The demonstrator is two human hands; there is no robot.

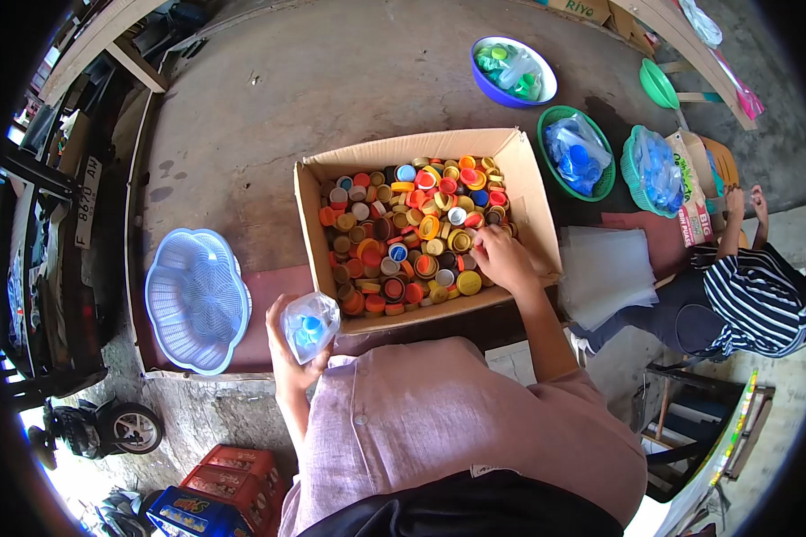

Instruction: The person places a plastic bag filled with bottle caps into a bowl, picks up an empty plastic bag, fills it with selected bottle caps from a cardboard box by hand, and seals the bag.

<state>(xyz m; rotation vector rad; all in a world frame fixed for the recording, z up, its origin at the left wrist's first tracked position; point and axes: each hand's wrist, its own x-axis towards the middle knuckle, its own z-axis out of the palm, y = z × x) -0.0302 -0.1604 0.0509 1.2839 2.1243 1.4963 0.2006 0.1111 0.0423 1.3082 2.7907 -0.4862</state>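
A cardboard box [425, 142] lies on the table in front of me, filled with loose plastic bottle caps [403, 237] in red, orange, yellow, gold, brown, white and blue. My left hand [287, 362] is closed around a clear plastic bag [310, 328] with light blue caps inside, just outside the box's near left corner. At the right side of the box, my right hand [501, 257] reaches in with its fingers bent together down at the caps. Whatever its fingertips grip is too small to make out.
A pale blue plastic basket [158, 300] stands at the left. Farther right are a purple bowl [482, 82] and green baskets [546, 170] holding bagged caps. Clear plastic sheets [607, 268] lie right of the box. Another person [752, 300] is at the far right.
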